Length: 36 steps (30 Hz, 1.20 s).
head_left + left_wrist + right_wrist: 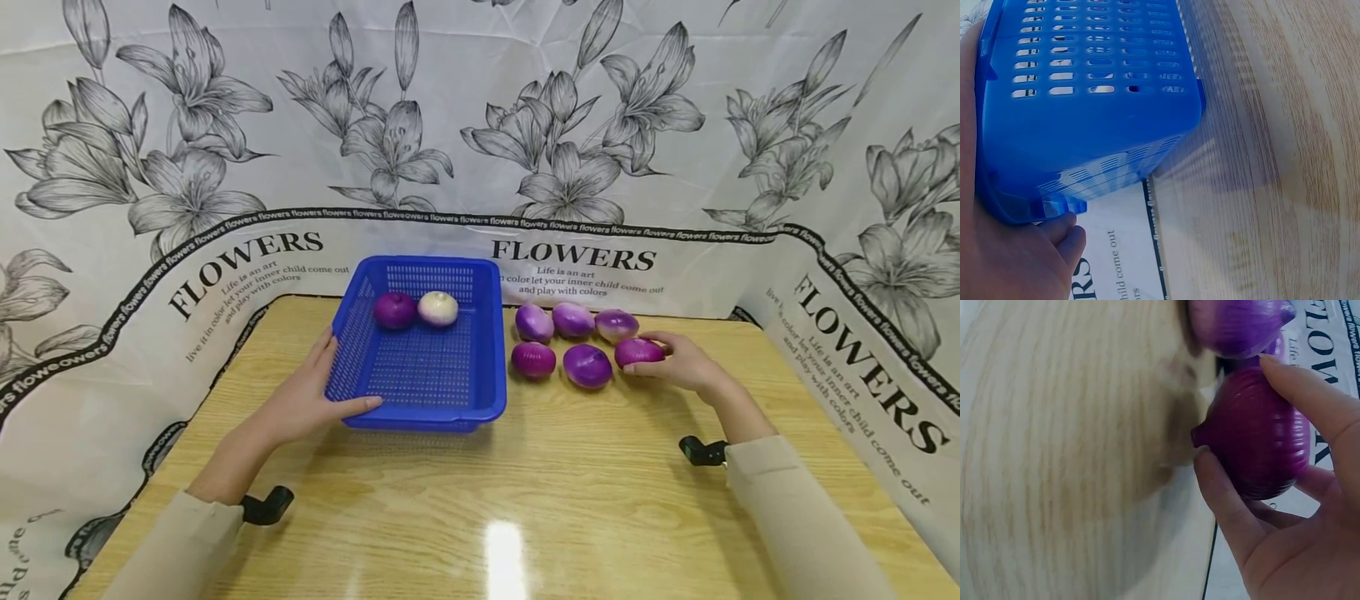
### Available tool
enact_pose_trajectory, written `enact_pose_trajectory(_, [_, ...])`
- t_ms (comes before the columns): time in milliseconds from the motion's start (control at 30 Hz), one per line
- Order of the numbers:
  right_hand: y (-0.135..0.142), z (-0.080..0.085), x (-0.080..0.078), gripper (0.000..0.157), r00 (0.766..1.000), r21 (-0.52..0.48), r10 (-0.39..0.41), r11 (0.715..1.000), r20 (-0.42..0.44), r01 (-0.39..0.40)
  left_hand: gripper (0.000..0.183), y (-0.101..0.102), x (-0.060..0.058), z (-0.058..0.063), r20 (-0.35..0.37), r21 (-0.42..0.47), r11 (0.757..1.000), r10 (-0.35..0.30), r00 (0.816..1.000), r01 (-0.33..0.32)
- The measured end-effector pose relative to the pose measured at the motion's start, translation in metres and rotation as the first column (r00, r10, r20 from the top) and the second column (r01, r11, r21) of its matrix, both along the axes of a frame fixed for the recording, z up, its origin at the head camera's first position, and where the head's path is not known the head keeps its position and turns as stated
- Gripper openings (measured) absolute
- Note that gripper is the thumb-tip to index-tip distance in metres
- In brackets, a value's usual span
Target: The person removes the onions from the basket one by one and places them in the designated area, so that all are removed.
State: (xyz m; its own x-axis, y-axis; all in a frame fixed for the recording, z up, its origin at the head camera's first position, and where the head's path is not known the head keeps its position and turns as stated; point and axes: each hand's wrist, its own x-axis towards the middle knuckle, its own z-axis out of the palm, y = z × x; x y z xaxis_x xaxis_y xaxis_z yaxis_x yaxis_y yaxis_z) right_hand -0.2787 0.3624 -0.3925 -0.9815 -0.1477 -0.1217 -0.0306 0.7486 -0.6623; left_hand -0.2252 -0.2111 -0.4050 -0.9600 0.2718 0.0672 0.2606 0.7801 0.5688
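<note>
In the head view a blue plastic basket [491,350] stands left of the middle, with a purple onion [394,311] and a white onion [438,308] inside near its far end. My left hand [303,400] holds the basket's left rim, thumb over the front corner; the left wrist view shows fingertips [1071,234] curled at the rim. On the right, my right hand [678,362] grips a red onion [639,353] between thumb and fingers. The right wrist view shows that onion [1254,431] close up, its stem end toward the tabletop.
Several more purple onions stand in two rows right of the basket, among them a front one [588,367] and a back one [573,320]. A flower-printed cloth [420,233] walls off the back and sides of the wooden table [450,508].
</note>
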Motion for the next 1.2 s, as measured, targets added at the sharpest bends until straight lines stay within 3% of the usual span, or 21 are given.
enact_pose_trajectory(267, [0.005,-0.012,-0.006,0.089,0.995,0.009,0.017,1.0,0.094,-0.018,0.132,-0.001,-0.001,-0.001,0.009,0.001,1.0,0.006,1.0,-0.006])
enact_pose_trajectory(600, [0.006,-0.015,-0.004,0.093,0.993,-0.034,0.029,0.999,0.112,-0.025,0.133,-0.001,-0.001,-0.003,0.011,-0.008,1.0,0.01,1.0,-0.01])
enact_pose_trajectory(833, [0.004,-0.005,0.001,0.096,0.994,-0.02,0.033,0.999,0.103,-0.031,0.132,0.0,-0.002,0.0,0.007,0.002,1.0,0.005,1.0,-0.005])
enact_pose_trajectory(1100, [0.003,0.008,0.01,0.099,0.995,0.054,0.04,0.998,0.094,-0.045,0.133,-0.001,-0.002,-0.001,0.031,-0.003,1.0,0.006,0.999,-0.006])
enact_pose_trajectory(1200, [0.001,0.014,0.013,0.098,0.998,0.123,0.049,0.991,0.047,-0.054,0.133,-0.002,-0.002,-0.002,0.025,0.002,1.0,0.006,1.0,-0.006])
